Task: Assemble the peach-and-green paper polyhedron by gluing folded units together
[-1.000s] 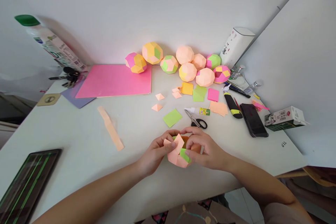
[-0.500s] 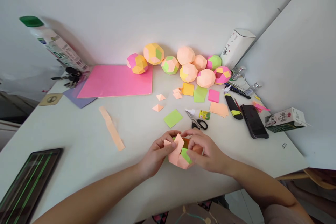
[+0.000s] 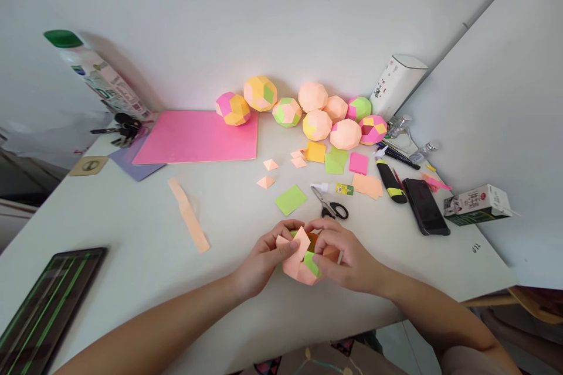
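A partly open folded-paper ball [image 3: 303, 272], peach with green parts, is between my two hands just above the table's front part. My left hand [image 3: 267, 251] grips its left side, with the thumb pressed on a peach flap that stands up. On the right, my right hand [image 3: 343, 255] has its thumb and fingers closed on the rim beside a green piece. An opening at the top shows a darker orange inside. Just beyond my hands lie scissors [image 3: 329, 205], a small glue bottle [image 3: 336, 188] and a green paper sheet [image 3: 291, 200].
Several finished paper balls [image 3: 315, 96] line the wall. Small folded peach pieces [image 3: 266, 182] and a peach strip [image 3: 190, 217] lie on the table [image 3: 145, 228]. A phone [image 3: 424, 205] and milk carton [image 3: 477, 205] are at right, a tablet [image 3: 48, 299] at left, a pink board [image 3: 197, 137] behind.
The whole view has shifted slightly, so the things appear a little lower. My hands keep nearly the same hold on the paper ball.
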`<action>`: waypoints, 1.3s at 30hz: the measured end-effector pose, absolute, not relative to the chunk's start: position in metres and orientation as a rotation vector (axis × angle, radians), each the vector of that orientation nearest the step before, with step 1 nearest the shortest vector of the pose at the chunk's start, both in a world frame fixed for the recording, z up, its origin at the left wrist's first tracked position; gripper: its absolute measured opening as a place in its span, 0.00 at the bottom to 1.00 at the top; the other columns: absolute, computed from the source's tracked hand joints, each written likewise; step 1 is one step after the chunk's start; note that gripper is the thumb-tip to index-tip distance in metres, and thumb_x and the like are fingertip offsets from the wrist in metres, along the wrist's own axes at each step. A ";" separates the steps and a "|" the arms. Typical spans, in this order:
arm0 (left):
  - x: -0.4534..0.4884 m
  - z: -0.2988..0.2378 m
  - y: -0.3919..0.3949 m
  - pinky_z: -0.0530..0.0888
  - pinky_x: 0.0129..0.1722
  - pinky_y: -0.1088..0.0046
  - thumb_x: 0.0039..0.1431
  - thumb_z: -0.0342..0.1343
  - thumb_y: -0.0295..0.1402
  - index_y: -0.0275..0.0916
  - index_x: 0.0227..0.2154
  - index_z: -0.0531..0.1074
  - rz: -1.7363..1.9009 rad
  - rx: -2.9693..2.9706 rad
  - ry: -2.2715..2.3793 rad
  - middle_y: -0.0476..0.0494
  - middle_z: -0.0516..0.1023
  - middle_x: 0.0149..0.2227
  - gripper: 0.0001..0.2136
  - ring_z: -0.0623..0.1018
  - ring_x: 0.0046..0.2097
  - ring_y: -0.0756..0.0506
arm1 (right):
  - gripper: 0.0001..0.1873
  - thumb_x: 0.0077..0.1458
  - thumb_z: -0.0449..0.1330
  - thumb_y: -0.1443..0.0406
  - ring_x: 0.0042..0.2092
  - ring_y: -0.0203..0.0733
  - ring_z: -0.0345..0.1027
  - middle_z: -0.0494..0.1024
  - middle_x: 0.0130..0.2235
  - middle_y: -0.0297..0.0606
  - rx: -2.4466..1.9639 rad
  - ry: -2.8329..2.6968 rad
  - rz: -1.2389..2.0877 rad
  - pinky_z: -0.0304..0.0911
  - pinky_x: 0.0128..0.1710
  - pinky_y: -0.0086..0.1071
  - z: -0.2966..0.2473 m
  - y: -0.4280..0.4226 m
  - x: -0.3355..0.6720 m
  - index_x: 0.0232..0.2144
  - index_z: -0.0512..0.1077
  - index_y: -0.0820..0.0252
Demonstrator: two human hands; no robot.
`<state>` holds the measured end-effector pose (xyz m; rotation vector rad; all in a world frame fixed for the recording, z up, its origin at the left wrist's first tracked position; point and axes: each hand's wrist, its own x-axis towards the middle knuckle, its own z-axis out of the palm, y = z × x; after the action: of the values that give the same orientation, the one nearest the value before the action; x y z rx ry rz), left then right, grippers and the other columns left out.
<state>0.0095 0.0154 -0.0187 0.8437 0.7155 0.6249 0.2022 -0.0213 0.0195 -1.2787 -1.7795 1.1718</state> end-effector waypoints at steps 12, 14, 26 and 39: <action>0.008 -0.023 0.017 0.67 0.46 0.65 0.57 0.57 0.38 0.38 0.24 0.68 0.606 0.890 0.689 0.44 0.63 0.54 0.11 0.68 0.51 0.40 | 0.02 0.49 0.59 0.69 0.52 0.47 0.64 0.68 0.48 0.45 -1.279 -1.814 1.154 0.61 0.52 0.42 0.018 -0.021 0.202 0.26 0.70 0.59; 0.007 -0.024 0.017 0.67 0.45 0.65 0.57 0.57 0.38 0.38 0.24 0.68 0.592 0.893 0.671 0.44 0.63 0.54 0.11 0.69 0.50 0.40 | 0.02 0.49 0.59 0.69 0.52 0.47 0.64 0.68 0.48 0.45 -1.291 -1.805 1.167 0.60 0.52 0.42 0.018 -0.021 0.203 0.25 0.69 0.59; 0.007 -0.023 0.018 0.66 0.46 0.66 0.54 0.60 0.41 0.38 0.24 0.70 0.599 0.873 0.658 0.45 0.64 0.54 0.12 0.68 0.50 0.40 | 0.03 0.50 0.58 0.70 0.57 0.49 0.60 0.65 0.53 0.46 -1.356 -1.779 1.216 0.58 0.55 0.44 0.018 -0.022 0.204 0.28 0.71 0.59; 0.008 -0.026 0.016 0.67 0.48 0.65 0.56 0.58 0.41 0.39 0.27 0.71 0.605 0.907 0.721 0.44 0.61 0.55 0.11 0.66 0.54 0.38 | 0.06 0.50 0.58 0.71 0.57 0.48 0.59 0.65 0.53 0.44 -1.289 -1.796 1.196 0.57 0.56 0.44 0.017 -0.022 0.203 0.30 0.74 0.58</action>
<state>0.0080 0.0158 -0.0259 0.9067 0.7213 0.6050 0.2033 -0.0222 0.0169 -1.2891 -1.7961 1.1956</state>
